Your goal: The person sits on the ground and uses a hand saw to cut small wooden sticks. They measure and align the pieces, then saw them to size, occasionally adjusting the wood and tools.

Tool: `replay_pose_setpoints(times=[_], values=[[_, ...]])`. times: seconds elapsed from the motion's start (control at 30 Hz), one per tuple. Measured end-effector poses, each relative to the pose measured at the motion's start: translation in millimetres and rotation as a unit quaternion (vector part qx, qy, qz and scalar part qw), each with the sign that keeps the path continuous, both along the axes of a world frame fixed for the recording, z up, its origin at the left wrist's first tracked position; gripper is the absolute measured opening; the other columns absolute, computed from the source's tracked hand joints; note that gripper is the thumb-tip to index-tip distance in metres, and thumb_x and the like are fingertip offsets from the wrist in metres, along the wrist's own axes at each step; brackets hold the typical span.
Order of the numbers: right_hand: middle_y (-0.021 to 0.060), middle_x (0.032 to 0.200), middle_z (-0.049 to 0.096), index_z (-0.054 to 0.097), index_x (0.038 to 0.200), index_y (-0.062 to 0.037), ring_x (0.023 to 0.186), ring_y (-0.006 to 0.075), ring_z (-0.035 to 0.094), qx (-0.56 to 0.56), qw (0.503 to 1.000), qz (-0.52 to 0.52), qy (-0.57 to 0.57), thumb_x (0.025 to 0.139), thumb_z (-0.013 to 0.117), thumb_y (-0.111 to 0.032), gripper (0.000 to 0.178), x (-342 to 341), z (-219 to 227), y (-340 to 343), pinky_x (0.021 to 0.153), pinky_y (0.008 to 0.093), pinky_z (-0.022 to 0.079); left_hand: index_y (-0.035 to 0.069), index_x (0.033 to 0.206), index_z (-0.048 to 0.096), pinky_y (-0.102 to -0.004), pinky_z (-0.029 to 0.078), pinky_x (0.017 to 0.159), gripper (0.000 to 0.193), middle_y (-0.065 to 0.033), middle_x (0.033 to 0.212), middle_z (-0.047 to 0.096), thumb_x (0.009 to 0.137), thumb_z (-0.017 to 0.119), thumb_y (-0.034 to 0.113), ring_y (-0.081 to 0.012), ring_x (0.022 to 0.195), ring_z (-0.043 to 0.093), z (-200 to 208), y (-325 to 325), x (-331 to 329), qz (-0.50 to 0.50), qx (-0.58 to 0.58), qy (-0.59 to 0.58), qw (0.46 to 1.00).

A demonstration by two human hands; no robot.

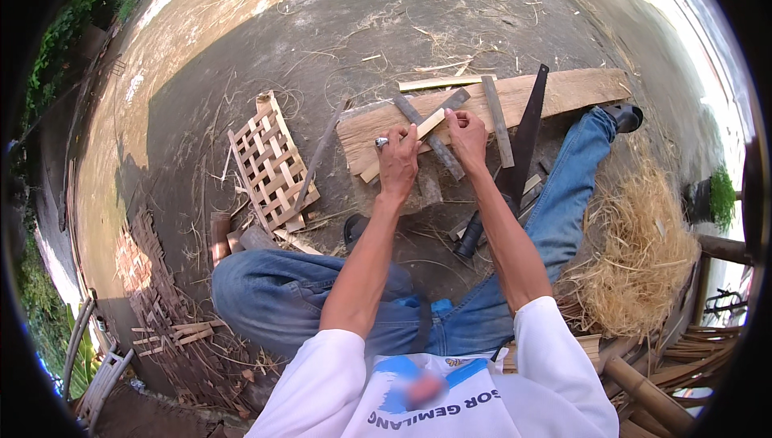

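A pale bamboo strip [432, 123] lies slantwise over a wooden plank [555, 100] in front of me. My left hand [398, 162] is closed around the strip's middle, with a ring showing on one finger. At its far right end, my right hand [468, 136] pinches the strip between thumb and fingers. Under and beside the strip, flat grey-brown sticks [445, 155] cross on the plank, and another grey stick [497, 120] lies just right of my right hand. A handsaw [527, 128] with a dark blade leans against the plank, its black handle near my right forearm.
A woven bamboo lattice panel [269, 164] rests on the ground at left. Beyond the plank lies another pale strip [446, 82]. Curly shavings pile up [643, 253] at right, beside my outstretched leg. Bark-like scraps [161, 293] and bamboo offcuts [189, 333] lie at lower left.
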State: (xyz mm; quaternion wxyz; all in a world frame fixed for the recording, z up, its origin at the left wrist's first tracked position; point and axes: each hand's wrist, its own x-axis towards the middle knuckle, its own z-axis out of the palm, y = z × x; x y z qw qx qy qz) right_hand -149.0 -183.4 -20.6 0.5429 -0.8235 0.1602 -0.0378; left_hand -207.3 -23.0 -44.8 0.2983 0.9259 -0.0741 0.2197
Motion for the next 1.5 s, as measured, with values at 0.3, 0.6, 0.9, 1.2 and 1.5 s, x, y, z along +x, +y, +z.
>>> replay_pose_setpoints(times=[0.3,0.6,0.9,1.2,1.5], values=[[0.0092,0.068,0.068,0.07,0.081,0.0024,0.05,0.0132,0.062,0.13,0.985,-0.005,0.118,0.088,0.082,-0.04,0.044,33.2,-21.1,-10.1,0.043,0.0282,0.049,0.004,0.129,0.067,-0.0462,0.041,0.089,0.037,-0.0115,0.11,0.058,0.092,0.069,0.011,-0.0316,0.104,0.053,3.4,-4.9,-3.8,0.018,-0.011,0.007,1.0],[-0.0028,0.071,0.061,0.066,0.083,-0.0082,0.054,0.0048,0.055,0.221,0.955,0.078,0.183,0.09,0.082,-0.036,0.033,37.5,-17.6,-12.7,0.044,0.0197,0.043,0.003,0.129,0.066,-0.0465,0.043,0.09,0.036,-0.014,0.112,0.061,0.094,0.067,0.011,-0.0334,0.105,0.056,4.9,-4.0,-2.0,0.027,-0.015,0.039,0.999],[-0.0008,0.079,0.066,0.068,0.096,-0.0022,0.059,0.0049,0.055,0.377,0.907,0.035,0.183,0.091,0.082,-0.028,0.03,45.5,-20.9,-9.5,0.046,0.0195,0.042,0.004,0.128,0.065,-0.0459,0.043,0.089,0.034,-0.0154,0.11,0.061,0.095,0.066,0.01,-0.034,0.1,0.061,18.8,24.3,33.7,-0.057,-0.011,0.043,0.997],[-0.0001,0.077,0.066,0.068,0.094,-0.0024,0.053,0.0056,0.054,0.301,0.937,0.01,0.178,0.09,0.082,-0.029,0.031,44.5,-21.6,-7.6,0.045,0.0203,0.041,0.003,0.127,0.067,-0.0444,0.046,0.087,0.034,-0.0135,0.111,0.061,0.094,0.068,0.01,-0.0337,0.098,0.063,11.5,27.3,37.8,-0.059,-0.054,0.021,0.997],[-0.0013,0.072,0.065,0.069,0.087,-0.0039,0.051,0.0055,0.054,0.27,0.945,0.005,0.182,0.09,0.083,-0.032,0.032,44.5,-17.1,-5.5,0.045,0.02,0.042,0.002,0.126,0.068,-0.0438,0.048,0.084,0.034,-0.0144,0.108,0.062,0.093,0.069,0.008,-0.0332,0.095,0.064,8.8,25.1,38.2,-0.048,-0.083,0.023,0.995]])
